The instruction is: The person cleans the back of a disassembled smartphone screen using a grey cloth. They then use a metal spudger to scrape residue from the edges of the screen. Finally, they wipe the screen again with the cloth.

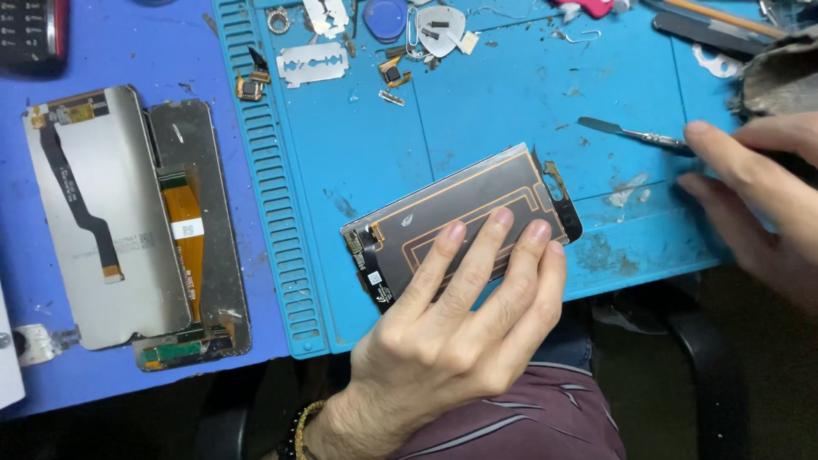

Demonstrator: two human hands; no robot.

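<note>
The left hand (452,332) lies flat, fingers spread and unclenched, pressing on the dark rectangular phone screen panel with thin copper-coloured traces (464,217). The palm and fingers cover the panel's near long edge and much of its lower half, so that part cannot be made out. The panel sits tilted on the light blue ribbed silicone work mat (358,162), close to the mat's near edge.

To the right of that grip, the right hand (758,192) pinches the handle of a slim metal spatula tool with a flat blade (635,134). The handle's far end is hidden behind the fingers, and the hand itself is cut off by the picture's right edge. The blade points left, apart from the panel.

Beyond the left hand, along the mat's far edge, lie a thin steel razor blade (313,64), small brass-coloured camera parts (251,85) and other metal scraps too small to identify.

Well to the left of the grip, off the mat on the darker blue counter (128,51), two more phone display panels (136,226) rest overlapping, one silver-backed with a black flex cable, one dark with an orange flex cable. A dark keypad phone (32,34) is cut off at the top left corner.
</note>
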